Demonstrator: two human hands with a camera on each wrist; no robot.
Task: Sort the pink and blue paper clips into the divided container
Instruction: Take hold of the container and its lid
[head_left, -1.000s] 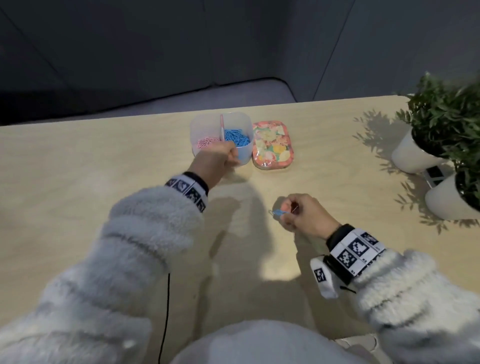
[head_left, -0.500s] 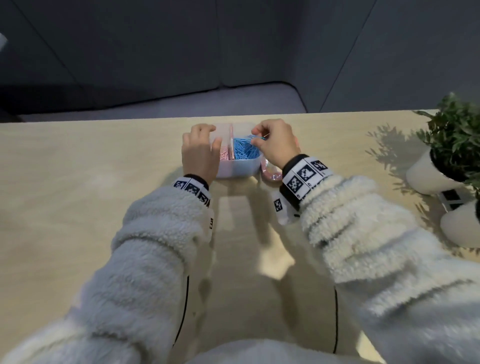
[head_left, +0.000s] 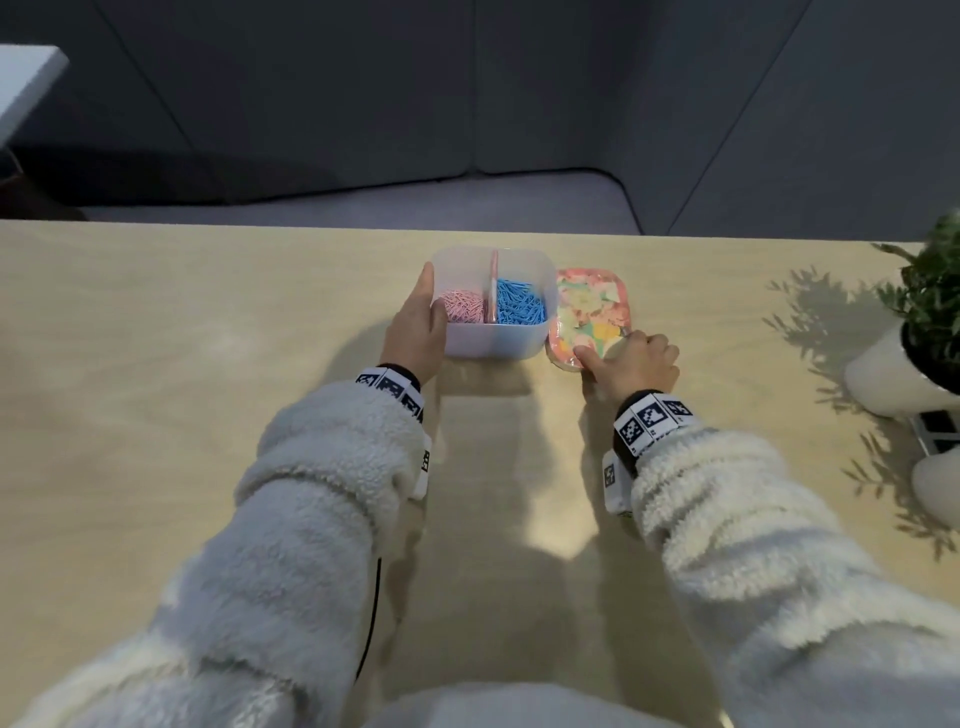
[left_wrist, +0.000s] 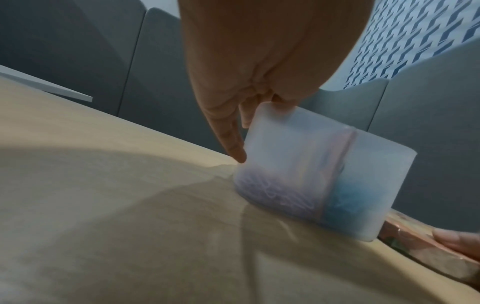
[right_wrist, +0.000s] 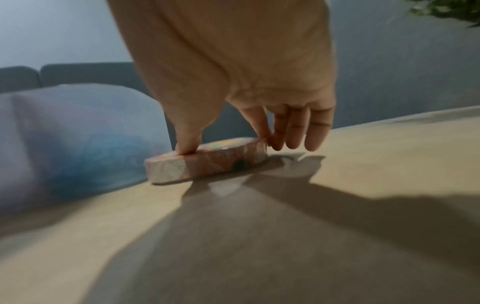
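Note:
A translucent divided container (head_left: 498, 345) stands at the table's far middle, with pink paper clips (head_left: 462, 307) in its left half and blue paper clips (head_left: 521, 309) in its right half. My left hand (head_left: 423, 306) grips the container's left wall; in the left wrist view its fingers (left_wrist: 233, 142) run down that wall of the container (left_wrist: 324, 174). Right of it lies a floral lid (head_left: 592, 306). My right hand (head_left: 618, 349) pinches the lid's near edge: the thumb presses on top of the lid (right_wrist: 207, 166) and the index finger touches its right end.
Potted plants in white pots (head_left: 893, 379) stand at the right table edge, with a dark flat object (head_left: 937, 431) beside them. A grey sofa lies beyond the far table edge. Bare wooden tabletop (head_left: 208, 415) spreads to the left and in front.
My right hand carried a blue clip from the near table to the container's blue half, then dropped onto the floral lid. The left hand stayed at the container's left side.

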